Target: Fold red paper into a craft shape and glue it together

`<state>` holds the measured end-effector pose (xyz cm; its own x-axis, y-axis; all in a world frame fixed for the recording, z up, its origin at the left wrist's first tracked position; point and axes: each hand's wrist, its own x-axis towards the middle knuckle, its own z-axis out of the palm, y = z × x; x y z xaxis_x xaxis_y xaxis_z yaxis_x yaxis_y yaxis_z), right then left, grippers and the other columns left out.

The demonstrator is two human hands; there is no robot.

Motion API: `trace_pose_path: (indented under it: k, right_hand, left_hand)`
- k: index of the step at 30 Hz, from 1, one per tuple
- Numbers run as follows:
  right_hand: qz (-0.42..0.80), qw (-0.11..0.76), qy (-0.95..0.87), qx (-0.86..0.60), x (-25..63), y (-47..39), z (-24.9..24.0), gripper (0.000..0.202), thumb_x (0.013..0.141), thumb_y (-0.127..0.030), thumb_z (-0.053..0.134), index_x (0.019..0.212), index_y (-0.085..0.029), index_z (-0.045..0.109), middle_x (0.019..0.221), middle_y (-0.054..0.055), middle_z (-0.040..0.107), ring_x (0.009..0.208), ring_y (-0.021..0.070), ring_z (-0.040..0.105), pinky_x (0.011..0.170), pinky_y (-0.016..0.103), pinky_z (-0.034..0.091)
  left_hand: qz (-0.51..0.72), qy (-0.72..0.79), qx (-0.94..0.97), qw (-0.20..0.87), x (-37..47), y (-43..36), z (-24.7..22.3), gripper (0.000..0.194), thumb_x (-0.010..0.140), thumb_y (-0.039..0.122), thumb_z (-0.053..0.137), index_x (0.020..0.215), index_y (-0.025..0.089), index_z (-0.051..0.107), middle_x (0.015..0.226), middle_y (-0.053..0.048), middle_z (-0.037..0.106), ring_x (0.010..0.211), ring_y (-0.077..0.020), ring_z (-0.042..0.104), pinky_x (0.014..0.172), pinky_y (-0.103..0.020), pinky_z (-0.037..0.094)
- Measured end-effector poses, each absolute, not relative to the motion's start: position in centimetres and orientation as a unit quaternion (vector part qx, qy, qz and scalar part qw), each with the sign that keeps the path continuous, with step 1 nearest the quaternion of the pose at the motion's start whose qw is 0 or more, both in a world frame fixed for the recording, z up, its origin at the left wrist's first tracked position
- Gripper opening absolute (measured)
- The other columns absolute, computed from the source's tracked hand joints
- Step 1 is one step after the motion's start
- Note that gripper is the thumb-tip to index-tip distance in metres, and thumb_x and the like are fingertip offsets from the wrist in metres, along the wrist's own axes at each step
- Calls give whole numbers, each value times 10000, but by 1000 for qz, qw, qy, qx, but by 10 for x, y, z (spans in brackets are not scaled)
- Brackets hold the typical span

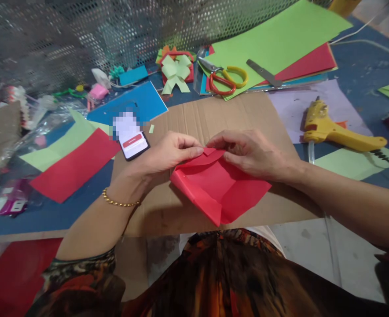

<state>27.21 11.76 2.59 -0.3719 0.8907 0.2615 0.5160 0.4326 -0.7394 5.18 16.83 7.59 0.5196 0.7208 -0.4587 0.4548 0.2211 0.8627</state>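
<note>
A red folded paper box (211,180) with raised sides is held just above a brown cardboard sheet (247,110). My left hand (171,152) pinches its far edge between thumb and fingers, near a small folded flap. On the same edge, a little to the right, my right hand (250,152) grips the paper with its thumb and fingers closed. The box's near right side flares outward, and its left side stands up as a folded wall. Some fingertips of both hands are hidden behind the paper.
A phone (133,143) lies left of my left hand. Scissors (224,79) and a metal blade (263,72) rest on green paper sheets (280,35) at the back. A yellow glue gun (343,130) with its cord lies right. Red paper (75,165) lies left.
</note>
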Motion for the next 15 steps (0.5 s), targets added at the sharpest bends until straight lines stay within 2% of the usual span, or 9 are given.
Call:
trace_pose_path:
  k: [2,5,12,15]
  right_hand:
    - [296,330,-770,-458,272,118,24,383,853,-143,539,1145,-165,784,959,54,807,809,164,692,752,303,496]
    - [306,340,-759,-465,271,120,22,364,830,-122,550,1096,-173,793,939,40,806,788,157,680,738,299,486]
    - [365,368,-715,-470,270,121,24,243,875,-194,592,1006,-161,795,815,29,766,695,135,629,653,276,458]
    - [379,363,-702,-481,269,120,25,231,871,-179,598,992,-168,795,811,32,761,707,144,630,641,278,446]
  left_hand:
    - [94,461,612,636,48,171,75,67,834,199,796,845,133,793,772,-28,745,661,-106,654,568,-181,496]
    - [68,434,603,666,44,176,73,162,782,194,858,925,136,808,799,-31,761,702,-129,697,596,-201,539]
    - [81,422,590,684,42,179,70,282,826,127,836,1106,139,802,649,45,655,572,-64,604,530,-144,464]
    - [86,413,574,702,44,177,70,262,862,124,792,1124,132,788,827,-17,773,709,-102,706,630,-183,554]
